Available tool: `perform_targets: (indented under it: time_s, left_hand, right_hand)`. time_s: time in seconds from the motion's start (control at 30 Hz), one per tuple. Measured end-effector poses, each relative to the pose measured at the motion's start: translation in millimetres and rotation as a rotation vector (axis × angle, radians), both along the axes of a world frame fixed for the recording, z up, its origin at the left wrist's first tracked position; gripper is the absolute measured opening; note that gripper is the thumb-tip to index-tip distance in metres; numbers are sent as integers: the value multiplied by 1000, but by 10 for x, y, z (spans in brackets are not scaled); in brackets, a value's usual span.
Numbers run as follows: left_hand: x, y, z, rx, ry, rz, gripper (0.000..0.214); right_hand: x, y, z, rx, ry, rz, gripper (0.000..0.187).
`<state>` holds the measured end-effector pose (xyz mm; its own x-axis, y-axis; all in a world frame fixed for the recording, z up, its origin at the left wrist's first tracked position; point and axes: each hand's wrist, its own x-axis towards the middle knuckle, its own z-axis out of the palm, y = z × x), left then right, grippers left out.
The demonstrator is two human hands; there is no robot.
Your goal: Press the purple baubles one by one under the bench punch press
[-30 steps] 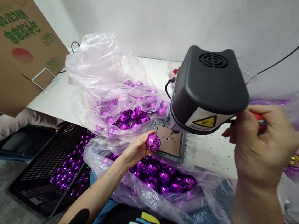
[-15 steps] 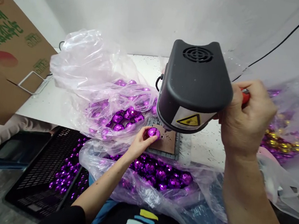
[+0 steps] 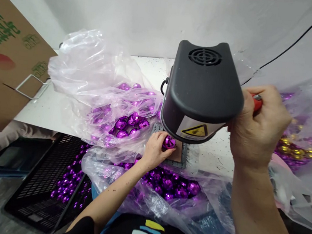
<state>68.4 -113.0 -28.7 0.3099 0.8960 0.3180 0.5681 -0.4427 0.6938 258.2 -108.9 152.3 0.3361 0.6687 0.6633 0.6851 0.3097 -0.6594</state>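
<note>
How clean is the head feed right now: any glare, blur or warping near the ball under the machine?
Head view: even, soft light, with sharp focus at centre. Small highlights glint on the faceted purple ball in the left hand. The black machine housing shades the plate beneath it. The right hand looks stretched by wide-angle distortion. The clear bags show mild sheen.

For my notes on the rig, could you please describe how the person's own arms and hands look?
Both hands are bare: no gloves, rings or watch show. The left hand ends a bare forearm with a black sleeve near the elbow. The right hand and its forearm are uncovered as far as the picture shows.
</note>
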Motion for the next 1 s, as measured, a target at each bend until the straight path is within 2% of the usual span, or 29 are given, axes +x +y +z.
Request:
perform_targets:
  time_s: [0.1, 0.27, 0.5, 0.77, 0.87, 1.0]
  left_hand:
    - [56, 3, -11, -34, -8, 51, 39]
    - [89, 0, -26, -76, 15, -6, 32]
    - [32, 17, -93, -118, -15, -3, 38]
    - [30, 26, -59, -108, 15, -67, 42]
    - [34, 8, -56, -117, 30, -86, 40]
    - [27, 8, -62, -115, 15, -122, 39]
  right_hand:
    - [7, -7, -3, -17, 1, -7, 43]
    - [17, -7, -3, -22, -9, -9, 43]
    - [18, -14, -6, -25, 24, 18, 42]
    - [11, -31, 35, -39, 65, 39, 36]
    - [-15, -103, 5, -25, 48, 1, 35]
    - [-85, -343, -140, 20, 34, -101, 25]
